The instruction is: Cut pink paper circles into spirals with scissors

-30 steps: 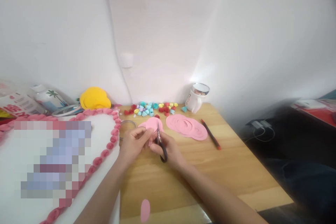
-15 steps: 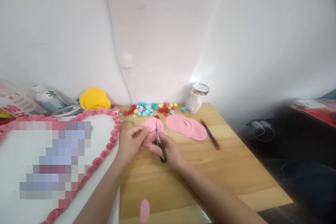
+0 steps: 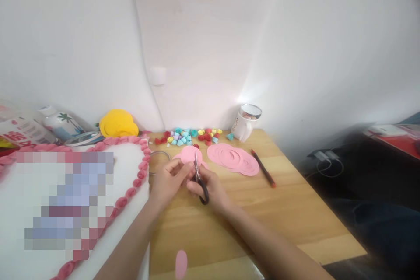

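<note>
My right hand (image 3: pixel 210 186) is wrapped round a pair of scissors with black handles (image 3: pixel 204 192); the blades point up and away from me. Just left of it, my left hand (image 3: pixel 169 179) pinches at the lower edge of a pink paper circle (image 3: pixel 190 155). The scissor blades lie across the right side of that circle. More pink paper shows behind and below it, partly covered by my fingers. To the right, several overlapping pink paper circles (image 3: pixel 231 158) lie on the wooden table. A single pink paper oval (image 3: pixel 181 264) is near the front edge.
Small folded paper pieces (image 3: pixel 183 136) in several colours lie at the back, left of a white mug (image 3: pixel 244 124). A black-and-red pen (image 3: pixel 263 168) rests on the right. A white board (image 3: pixel 131 162) edged with pink rolled flowers stands left, near a metal ring (image 3: pixel 166 154) and yellow paper (image 3: pixel 118 123).
My left hand has shifted slightly right and its fingers have drawn together near the scissors. The pink strip below the fingers is no longer visible. More of the metal ring shows.
</note>
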`<state>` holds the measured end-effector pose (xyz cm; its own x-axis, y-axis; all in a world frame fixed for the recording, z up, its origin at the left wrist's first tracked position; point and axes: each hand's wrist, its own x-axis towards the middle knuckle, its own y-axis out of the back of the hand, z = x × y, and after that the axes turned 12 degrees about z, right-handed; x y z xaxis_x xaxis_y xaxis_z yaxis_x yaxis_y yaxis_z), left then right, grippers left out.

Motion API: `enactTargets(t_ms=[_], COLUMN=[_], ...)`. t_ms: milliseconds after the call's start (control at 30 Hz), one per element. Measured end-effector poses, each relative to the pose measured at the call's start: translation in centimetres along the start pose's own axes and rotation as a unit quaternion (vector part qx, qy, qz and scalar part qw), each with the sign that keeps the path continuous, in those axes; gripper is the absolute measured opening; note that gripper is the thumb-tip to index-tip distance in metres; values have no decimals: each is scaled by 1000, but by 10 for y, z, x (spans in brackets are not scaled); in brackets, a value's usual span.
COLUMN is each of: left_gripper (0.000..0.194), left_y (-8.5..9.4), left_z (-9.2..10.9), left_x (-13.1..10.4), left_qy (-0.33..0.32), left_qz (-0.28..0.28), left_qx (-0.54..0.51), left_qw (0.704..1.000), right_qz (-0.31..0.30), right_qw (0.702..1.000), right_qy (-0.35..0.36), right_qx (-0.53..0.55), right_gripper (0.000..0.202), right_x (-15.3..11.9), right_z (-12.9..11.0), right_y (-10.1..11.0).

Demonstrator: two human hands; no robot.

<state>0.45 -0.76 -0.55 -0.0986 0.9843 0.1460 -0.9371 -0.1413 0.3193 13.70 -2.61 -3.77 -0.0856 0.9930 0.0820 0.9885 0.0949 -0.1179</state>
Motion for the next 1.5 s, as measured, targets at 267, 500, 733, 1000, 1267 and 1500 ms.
enactTargets(t_ms=[267,500,733,1000,1267,1500], left_gripper=[34,37,34,38,41,38], left_y=[-2,-3,-2,1,1,4], left_z=[1,5,4,8,3,0], left_x=[-3,-4,-3,-3,0,1], left_qy=[-3,-6,2,-9,-12,-13], left_qz=[18,18,14,13,10,27], left_qx=[26,36,22,12,-6,0], left_qw=[999,999,1000,1000,1000,1000], right_qz=[0,6,0,-9,-4,3], right_qw=[1000,999,999,1000,999,999], right_qy=[27,34,38,27,35,38], right_qx=[4,11,-4,2,-7,-22], right_gripper=[38,39,36,35,36,39], right_x=[1,2,1,1,0,0], right_z=[-4,-7,-6,-3,-5,1], right_y=[-1,-1,-1,0,0,1])
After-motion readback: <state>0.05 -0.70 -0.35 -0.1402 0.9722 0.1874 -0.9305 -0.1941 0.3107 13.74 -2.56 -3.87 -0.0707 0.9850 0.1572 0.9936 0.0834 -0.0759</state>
